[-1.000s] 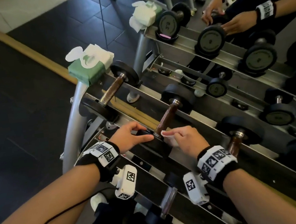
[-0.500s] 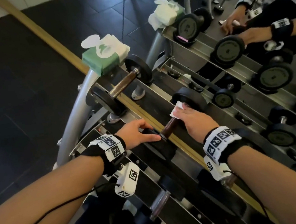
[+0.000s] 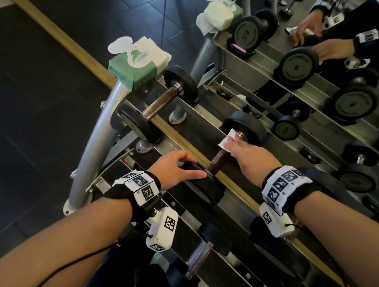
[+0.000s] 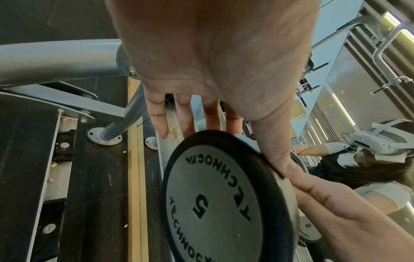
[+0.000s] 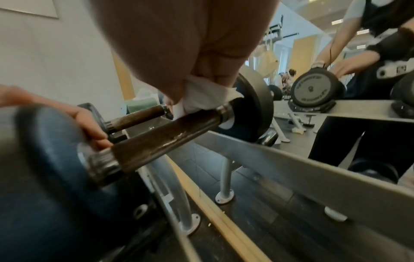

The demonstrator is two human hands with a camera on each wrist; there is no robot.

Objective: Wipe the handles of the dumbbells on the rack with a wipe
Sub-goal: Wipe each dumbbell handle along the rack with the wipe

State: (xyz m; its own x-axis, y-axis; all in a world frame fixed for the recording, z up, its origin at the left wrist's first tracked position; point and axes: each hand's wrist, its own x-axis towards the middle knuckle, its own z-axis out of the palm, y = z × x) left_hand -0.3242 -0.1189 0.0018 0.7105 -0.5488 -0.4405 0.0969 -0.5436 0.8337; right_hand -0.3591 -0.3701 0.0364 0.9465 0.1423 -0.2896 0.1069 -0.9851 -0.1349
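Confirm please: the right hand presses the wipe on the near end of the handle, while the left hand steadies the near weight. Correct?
Not quite. The right hand presses the wipe on the far end of the handle, as the right wrist view shows. The left hand does steady the near weight.

The bare handle (image 3: 217, 160) between both hands lies open from above, hemmed by the plates (image 3: 245, 127) at 1 and 7 o'clock.
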